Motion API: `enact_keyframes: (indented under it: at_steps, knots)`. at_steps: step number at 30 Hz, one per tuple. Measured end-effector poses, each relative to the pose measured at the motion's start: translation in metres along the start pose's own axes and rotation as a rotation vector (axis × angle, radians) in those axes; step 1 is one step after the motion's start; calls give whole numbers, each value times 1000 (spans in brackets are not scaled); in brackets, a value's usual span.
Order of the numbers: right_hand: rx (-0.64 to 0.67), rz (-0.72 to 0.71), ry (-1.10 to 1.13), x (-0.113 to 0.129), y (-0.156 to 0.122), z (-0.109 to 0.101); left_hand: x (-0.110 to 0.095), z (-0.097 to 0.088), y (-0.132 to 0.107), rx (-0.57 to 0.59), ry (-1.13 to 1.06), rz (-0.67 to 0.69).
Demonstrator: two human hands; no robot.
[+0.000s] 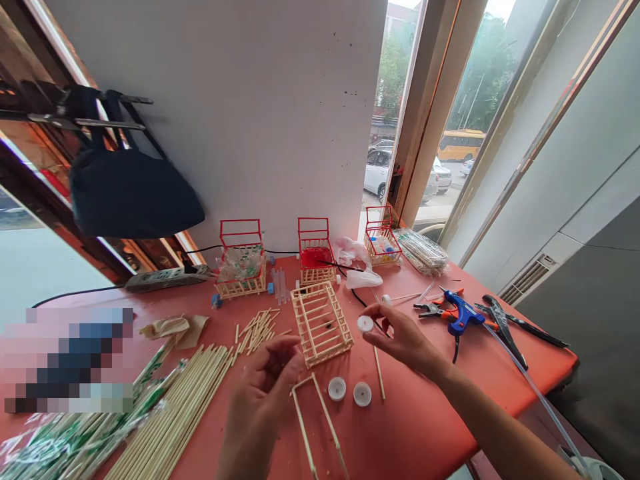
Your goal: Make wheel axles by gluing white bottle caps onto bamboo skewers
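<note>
My right hand [397, 333] pinches a white bottle cap [365, 324] between thumb and fingertips, just right of a small basket [321, 327] built from wooden sticks. My left hand [267, 380] is loosely curled in front of the basket's left side, with a gap between thumb and fingers and nothing visible in it. Close to its thumb lies a narrow U-shaped stick frame [316, 417]. Two more white caps, a left cap [337, 389] and a right cap [363, 394], rest on the red table [410, 427]. A single stick [379, 377] lies beside them.
Long sticks [175, 413] and short cut sticks [257, 330] lie at left. Red-handled mini carts stand behind: a left cart [241, 283], a middle cart [316, 272] and a right cart [383, 250]. A blue glue gun [460, 313], pliers [430, 310] and cutters [505, 327] lie right.
</note>
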State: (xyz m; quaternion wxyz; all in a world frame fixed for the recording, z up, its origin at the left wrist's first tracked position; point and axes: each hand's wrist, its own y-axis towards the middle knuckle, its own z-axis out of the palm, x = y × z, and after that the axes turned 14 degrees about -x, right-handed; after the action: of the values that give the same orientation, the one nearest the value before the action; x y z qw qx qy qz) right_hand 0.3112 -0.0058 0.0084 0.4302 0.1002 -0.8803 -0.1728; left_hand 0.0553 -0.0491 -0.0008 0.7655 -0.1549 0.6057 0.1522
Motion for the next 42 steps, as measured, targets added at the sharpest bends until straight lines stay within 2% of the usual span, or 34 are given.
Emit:
enact_keyframes:
  at_steps: [3, 6, 8, 12, 14, 16, 19, 27, 36, 42]
  knots:
    - [111, 6, 205, 15, -4, 2, 4, 9, -7, 74, 54, 99]
    - [258, -45, 363, 27, -2, 5, 7, 16, -9, 204, -15, 77]
    - [349, -75, 418, 34, 1, 7, 9, 18, -8, 308, -138, -43]
    - [454, -111, 491, 43, 5, 11, 11, 17, -4, 544, -416, -392]
    - [472, -121, 521, 44, 6, 13, 11, 15, -2, 631, -489, -476]
    - [491, -137, 547, 44, 7, 16, 11, 14, -2, 677, -508, -497]
    - [535, -165, 581, 45, 10, 17, 10, 14, -2, 699, -499, -487]
    - [586, -217, 586, 47, 12, 10, 13, 14, -1, 669, -383, -437]
    - [448, -183, 515, 38, 2, 17, 24, 15, -2, 550, -401, -389]
    - [396, -157, 456, 39, -2, 14, 26, 15, -4, 604, -361, -400]
